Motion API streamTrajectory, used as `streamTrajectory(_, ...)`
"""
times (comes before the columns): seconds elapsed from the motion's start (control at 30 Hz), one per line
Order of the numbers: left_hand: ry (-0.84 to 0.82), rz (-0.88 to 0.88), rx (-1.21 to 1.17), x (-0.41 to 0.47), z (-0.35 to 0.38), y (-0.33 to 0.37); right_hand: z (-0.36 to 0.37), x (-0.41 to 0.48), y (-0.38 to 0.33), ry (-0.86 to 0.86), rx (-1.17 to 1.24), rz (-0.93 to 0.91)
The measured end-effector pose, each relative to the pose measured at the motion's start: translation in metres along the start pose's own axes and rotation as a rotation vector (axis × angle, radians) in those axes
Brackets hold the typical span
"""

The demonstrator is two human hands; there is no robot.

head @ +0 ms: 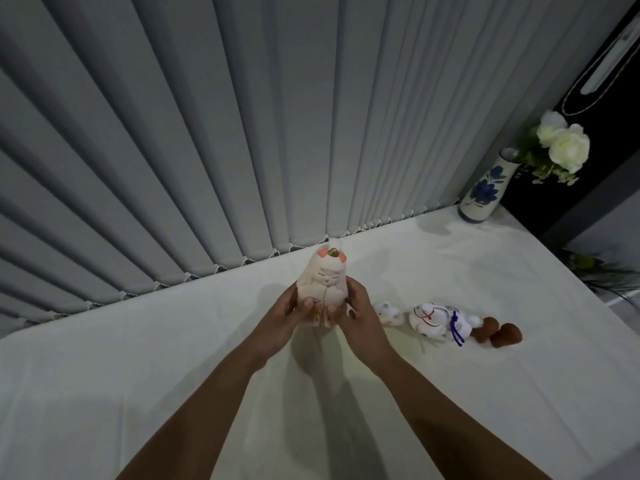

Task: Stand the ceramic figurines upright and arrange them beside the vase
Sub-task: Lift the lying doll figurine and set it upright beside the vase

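While both bare hands reach out over the white table (173, 375), they hold one pale doll figurine (323, 284) between them. The left hand (282, 315) cups its left side, and the thumb lies across the front near the bottom. The right hand (358, 311) cups the other side, with the fingers curled round the back where they cannot be seen. So the fingers of both hands are closed on the doll, not spread wide. The doll stands up straight with its small painted face turned to the camera. It has orange patches and a little gold knob on top of its head. Whether its bottom touches the table or is just above it cannot be told. Just to the right of the right hand, a small white animal figurine (388, 311) lies on its side on the table. Next to that one lies a bigger white figurine (440, 320) with a blue cord and thin red lines, also tipped over. Two small brown pieces (498, 332) rest close by its right end. Well apart from all of these, in the far right corner of the table, stands a white vase (483, 192) with blue painted flowers. White roses (562, 142) with green leaves lean out of it to the right. Grey blinds (207, 116) hang behind the table.
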State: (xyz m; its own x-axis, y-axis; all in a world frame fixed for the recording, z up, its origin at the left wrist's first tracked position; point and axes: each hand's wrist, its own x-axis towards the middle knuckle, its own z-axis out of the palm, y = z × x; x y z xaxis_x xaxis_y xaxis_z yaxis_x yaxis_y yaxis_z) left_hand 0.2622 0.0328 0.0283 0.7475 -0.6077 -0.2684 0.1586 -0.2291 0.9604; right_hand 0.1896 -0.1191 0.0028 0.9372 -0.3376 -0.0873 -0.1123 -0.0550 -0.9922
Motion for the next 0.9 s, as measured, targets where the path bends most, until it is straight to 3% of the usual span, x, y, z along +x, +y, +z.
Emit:
streamTrajectory(0.17, 0.069, 0.07, -0.025, -0.002, 0.004, -0.007, 0.015, -0.007, -0.004, 0.103, 0.041, -0.034)
streamTrajectory(0.43, 0.112, 0.133, -0.037, 0.006, 0.007, 0.029, 0.003, 0.004, -0.037, 0.125, 0.033, -0.108)
streamTrajectory(0.9, 0.02, 0.206, 0.003, 0.085, 0.087, 0.091, -0.117, 0.041, -0.074, 0.178, -0.081, -0.142)
